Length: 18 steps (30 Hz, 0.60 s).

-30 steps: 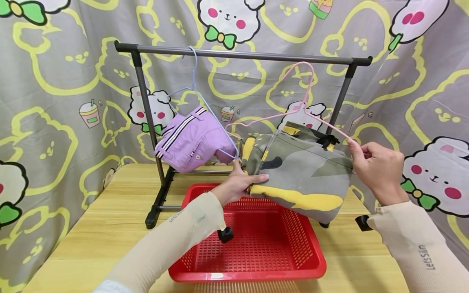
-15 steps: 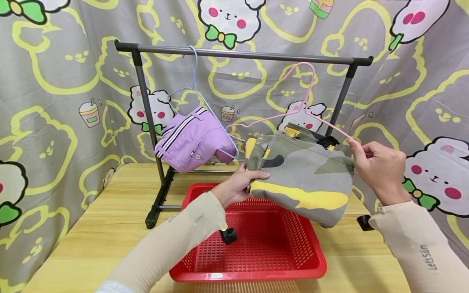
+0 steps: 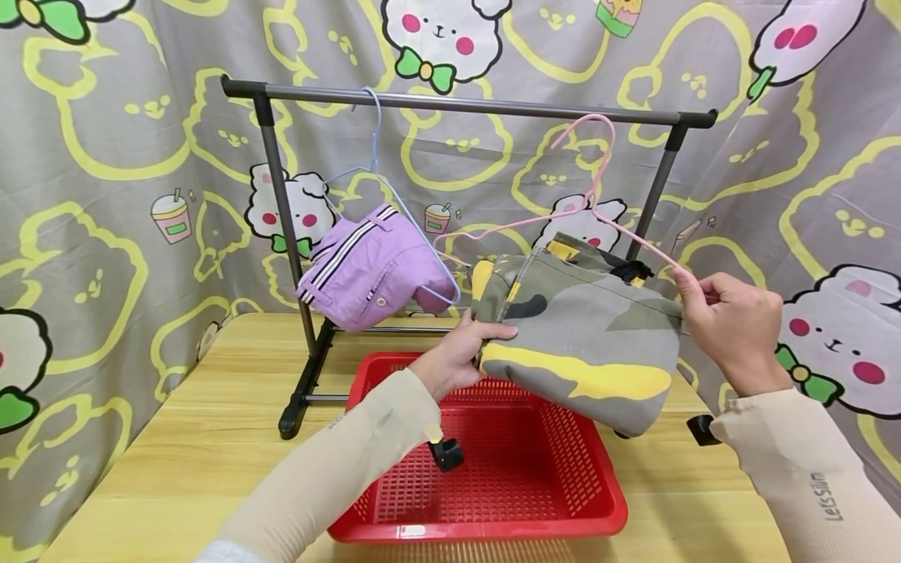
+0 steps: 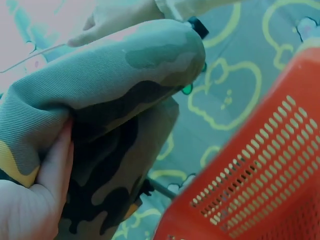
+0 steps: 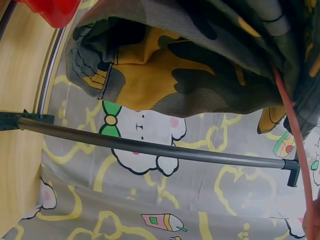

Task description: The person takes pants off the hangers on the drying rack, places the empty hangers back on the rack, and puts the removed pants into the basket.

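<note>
Pinching one pink hanger [image 3: 593, 207] is the right grip [image 3: 735, 324], the left grip [image 3: 461, 353] clamping one camouflage garment [image 3: 598, 336].

A grey curtain [image 3: 450, 148] is enclosing the table [image 3: 176, 438], hanging behind its back edge and running along its left and right edges, creasing softly near both back corners. Yellow-outlined figures are covering the cloth, and among them white cartoon animals [image 3: 445, 35] are showing pink cheeks and green bows [image 3: 425, 70]; a small pink drink cup [image 3: 172, 217] is appearing beyond the left edge. The tabletop is displaying pale yellow wood grain. Bright, even light is falling across it, and a soft shadow is lying towards the right edge.
</note>
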Available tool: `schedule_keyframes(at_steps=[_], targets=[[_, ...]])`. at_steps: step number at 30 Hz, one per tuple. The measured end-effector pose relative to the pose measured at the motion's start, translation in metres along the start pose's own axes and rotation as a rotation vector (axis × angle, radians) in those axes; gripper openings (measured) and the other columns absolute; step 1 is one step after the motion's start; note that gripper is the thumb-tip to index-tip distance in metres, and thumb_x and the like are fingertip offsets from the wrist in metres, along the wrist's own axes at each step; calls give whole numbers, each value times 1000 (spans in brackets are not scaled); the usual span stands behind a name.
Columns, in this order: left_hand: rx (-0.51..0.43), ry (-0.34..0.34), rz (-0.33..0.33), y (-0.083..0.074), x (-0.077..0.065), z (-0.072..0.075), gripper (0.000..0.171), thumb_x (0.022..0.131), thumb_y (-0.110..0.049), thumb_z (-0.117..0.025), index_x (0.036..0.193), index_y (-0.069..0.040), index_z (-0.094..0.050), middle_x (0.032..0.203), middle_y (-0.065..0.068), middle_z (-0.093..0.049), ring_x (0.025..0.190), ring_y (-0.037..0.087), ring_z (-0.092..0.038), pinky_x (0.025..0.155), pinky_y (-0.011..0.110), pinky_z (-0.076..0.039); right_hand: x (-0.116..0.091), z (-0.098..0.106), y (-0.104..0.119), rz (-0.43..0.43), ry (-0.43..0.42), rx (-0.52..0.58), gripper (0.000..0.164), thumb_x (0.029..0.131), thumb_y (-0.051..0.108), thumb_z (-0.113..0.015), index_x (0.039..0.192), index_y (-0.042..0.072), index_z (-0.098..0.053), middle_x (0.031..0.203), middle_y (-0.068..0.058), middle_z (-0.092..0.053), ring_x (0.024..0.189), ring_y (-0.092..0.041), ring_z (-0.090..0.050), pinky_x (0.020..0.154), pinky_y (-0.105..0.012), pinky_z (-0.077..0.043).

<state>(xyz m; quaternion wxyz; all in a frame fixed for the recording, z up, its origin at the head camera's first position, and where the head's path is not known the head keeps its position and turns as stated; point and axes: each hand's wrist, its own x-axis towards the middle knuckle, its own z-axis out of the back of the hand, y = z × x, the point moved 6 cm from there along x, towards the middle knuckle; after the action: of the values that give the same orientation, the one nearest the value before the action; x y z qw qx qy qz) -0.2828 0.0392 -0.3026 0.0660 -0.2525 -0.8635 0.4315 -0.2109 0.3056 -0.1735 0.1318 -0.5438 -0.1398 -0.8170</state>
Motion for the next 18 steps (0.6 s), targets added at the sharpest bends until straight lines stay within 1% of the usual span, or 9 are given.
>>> schedule_keyframes(at_steps=[2,3,6,7,9,10,13,16,18], targets=[[-28,34,-4,0,0,-3,69,89,7,-55,142,-26,-25,118,9,-54,93,20,-62,73,32,-54,-1,-1,-2,-1,9,-3,42,89,24,-67,62,-7,-64,47,-13,-51,42,11,-26,47,-9,-18],[-46,52,-4,0,0,-5,64,90,7,-54,140,-26,-30,116,8,-55,92,19,-62,73,31,-54,-2,-1,-4,-2,14,-6,41,89,25,-67,62,-6,-64,47,-12,-51,42,12,-26,47,-10,-18],[-87,106,-14,0,1,-10,44,91,7,-51,124,-22,-48,111,5,-58,91,18,-63,73,31,-54,-4,-4,-10,-1,26,-14,43,90,29,-66,62,-5,-65,47,-11,-52,43,11,-27,46,-11,-18],[-97,116,-13,0,2,-11,41,91,7,-50,120,-23,-50,110,4,-59,90,18,-63,73,31,-54,-4,-4,-11,-1,32,-17,43,89,30,-66,63,-4,-65,47,-10,-52,43,11,-27,46,-12,-19],[-117,129,-10,0,2,-13,39,91,7,-50,115,-23,-52,110,4,-59,90,18,-63,74,31,-54,-5,-5,-13,-5,42,-20,40,89,28,-68,63,-3,-66,47,-9,-52,44,11,-27,44,-15,-21],[-120,138,-9,0,2,-14,37,91,6,-49,116,-23,-53,110,4,-59,90,18,-63,74,31,-54,-5,-5,-13,-6,46,-23,38,88,26,-69,64,-3,-66,47,-9,-52,44,10,-27,43,-16,-22],[-135,160,7,-1,2,-18,30,93,2,-49,117,-15,-53,111,6,-58,91,17,-63,74,29,-54,-5,-6,-13,-13,58,-28,35,88,23,-69,64,-3,-66,47,-9,-52,41,4,-30,41,-22,-24],[-164,181,30,-2,2,-24,23,95,-2,-48,117,-5,-52,111,7,-57,92,17,-62,75,27,-54,-6,-6,-13,-25,70,-33,36,88,23,-69,64,-3,-65,47,-9,-51,39,-2,-32,40,-25,-26],[-193,189,39,-3,1,-28,20,96,-4,-48,115,-3,-51,109,7,-56,91,17,-62,76,26,-53,-6,-6,-14,-36,78,-33,37,89,24,-69,63,-3,-64,47,-9,-51,39,-3,-32,39,-26,-26]])
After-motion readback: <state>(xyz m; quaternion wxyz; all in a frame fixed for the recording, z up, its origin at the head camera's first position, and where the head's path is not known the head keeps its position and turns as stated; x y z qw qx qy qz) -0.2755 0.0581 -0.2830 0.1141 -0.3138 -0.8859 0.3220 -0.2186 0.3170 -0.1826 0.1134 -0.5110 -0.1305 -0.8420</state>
